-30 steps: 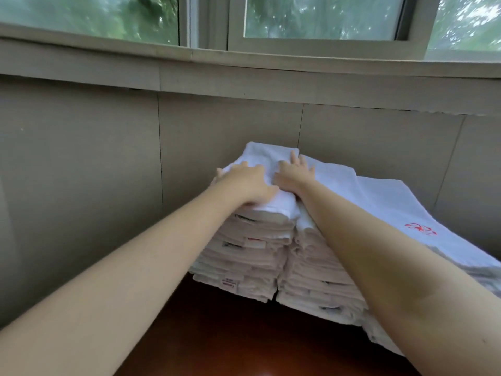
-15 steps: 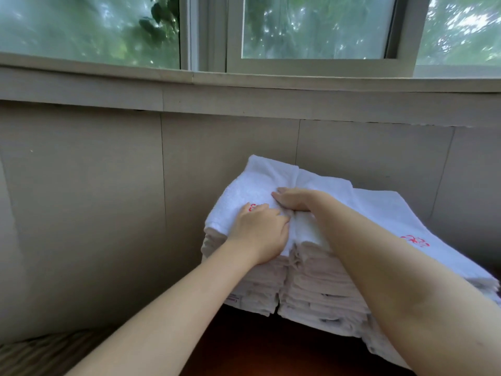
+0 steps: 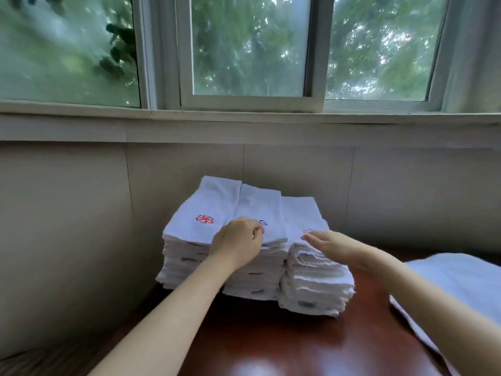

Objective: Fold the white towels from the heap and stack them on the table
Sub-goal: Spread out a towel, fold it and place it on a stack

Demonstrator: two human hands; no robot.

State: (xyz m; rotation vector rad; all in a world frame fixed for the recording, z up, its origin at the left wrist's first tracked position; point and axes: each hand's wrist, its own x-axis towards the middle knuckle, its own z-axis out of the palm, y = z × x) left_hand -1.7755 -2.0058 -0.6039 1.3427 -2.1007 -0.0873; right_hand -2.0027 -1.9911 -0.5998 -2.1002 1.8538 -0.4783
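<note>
Three stacks of folded white towels [image 3: 252, 256] stand side by side on a dark red-brown table [image 3: 271, 337], pushed close to a pale panelled wall [image 3: 67, 213] beneath a window [image 3: 249, 50] with green leaves behind the glass. The left stack's top towel carries a red stitched mark [image 3: 204, 219]; a blue mark [image 3: 263, 222] on the middle stack is partly hidden. The person's left hand [image 3: 238, 241] sits at the front edge of the middle stack, its fingers curled and pinching the top towel there. The right hand [image 3: 332, 246] lies over the front upper edge of the right stack, fingers straight and together, pointing left, their tips touching the top towel beside a small red mark; it grips nothing. Both bare forearms reach in from the bottom of the view. Another white towel [image 3: 461, 283] lies spread at the table's right edge, well apart from the stacks.
</note>
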